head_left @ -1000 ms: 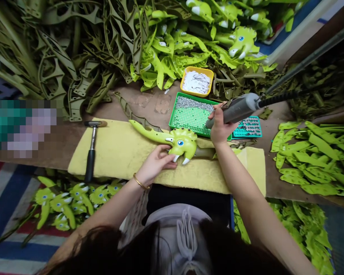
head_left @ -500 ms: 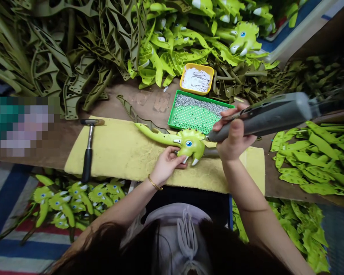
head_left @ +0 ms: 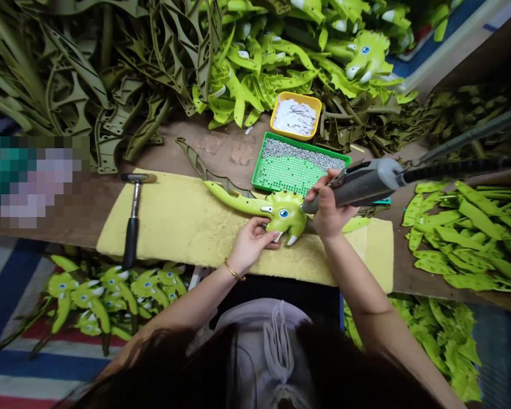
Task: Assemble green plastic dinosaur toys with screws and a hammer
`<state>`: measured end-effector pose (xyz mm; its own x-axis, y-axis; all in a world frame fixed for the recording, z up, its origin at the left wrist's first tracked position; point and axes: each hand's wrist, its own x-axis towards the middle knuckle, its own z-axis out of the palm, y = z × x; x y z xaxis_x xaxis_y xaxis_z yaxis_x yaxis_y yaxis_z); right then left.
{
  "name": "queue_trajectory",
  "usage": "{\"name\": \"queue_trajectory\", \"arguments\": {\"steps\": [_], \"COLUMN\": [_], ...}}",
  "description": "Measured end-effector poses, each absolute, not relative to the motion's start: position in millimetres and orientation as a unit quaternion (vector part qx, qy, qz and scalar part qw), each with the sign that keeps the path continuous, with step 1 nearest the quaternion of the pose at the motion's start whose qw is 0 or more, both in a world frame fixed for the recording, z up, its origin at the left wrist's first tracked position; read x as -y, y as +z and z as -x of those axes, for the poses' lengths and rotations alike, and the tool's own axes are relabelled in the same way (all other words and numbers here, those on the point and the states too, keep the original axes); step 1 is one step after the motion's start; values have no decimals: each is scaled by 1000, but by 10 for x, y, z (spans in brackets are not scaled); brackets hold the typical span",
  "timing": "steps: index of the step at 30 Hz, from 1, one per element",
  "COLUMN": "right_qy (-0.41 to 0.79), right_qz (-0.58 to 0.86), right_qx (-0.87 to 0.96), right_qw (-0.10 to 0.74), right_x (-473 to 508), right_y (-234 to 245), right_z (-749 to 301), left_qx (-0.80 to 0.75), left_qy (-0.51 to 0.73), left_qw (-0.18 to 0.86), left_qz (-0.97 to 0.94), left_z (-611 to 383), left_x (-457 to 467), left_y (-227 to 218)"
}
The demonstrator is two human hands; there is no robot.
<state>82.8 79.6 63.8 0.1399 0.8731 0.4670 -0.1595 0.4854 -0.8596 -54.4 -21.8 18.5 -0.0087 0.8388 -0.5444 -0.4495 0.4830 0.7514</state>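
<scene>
My left hand [head_left: 251, 241] grips a lime-green plastic dinosaur-head toy part [head_left: 292, 213] by its lower side, near the white horns. The part has a blue eye, a frilled edge and a long curved green arm reaching left. My right hand [head_left: 329, 207] is wrapped round a grey electric screwdriver [head_left: 363, 183], tilted with its tip at the right edge of the head. Whether the tip sits in a screw cannot be made out. Under the part lies a yellow cloth pad [head_left: 183, 227]. A dark olive curved piece [head_left: 208, 173] lies behind the green arm.
A green tray of small screws [head_left: 298, 167] and a yellow tray with white pieces [head_left: 296, 116] stand behind. A hammer [head_left: 133, 218] lies on the left. Piles of olive parts [head_left: 123, 74], green parts [head_left: 251, 74] and flat green pieces [head_left: 472, 238] surround the bench. Finished-looking heads [head_left: 89, 295] lie lower left.
My right hand has moved slightly left and down with the screwdriver, which now points less toward me and shows its cable. My left hand still holds the dinosaur head in nearly the same place.
</scene>
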Motion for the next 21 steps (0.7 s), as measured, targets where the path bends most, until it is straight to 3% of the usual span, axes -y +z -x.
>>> {"name": "queue_trajectory", "arguments": {"steps": [7, 21], "right_qy": [260, 299], "right_qz": [384, 408], "right_qx": [507, 489], "right_qw": [727, 710], "right_x": [-1225, -1341], "right_y": [713, 469], "right_z": [-799, -692], "left_qx": [-520, -515], "left_qy": [487, 482], "left_qw": [668, 675], "left_qz": [-212, -217], "left_z": [526, 549], "left_x": [241, 237], "left_y": [187, 146]}}
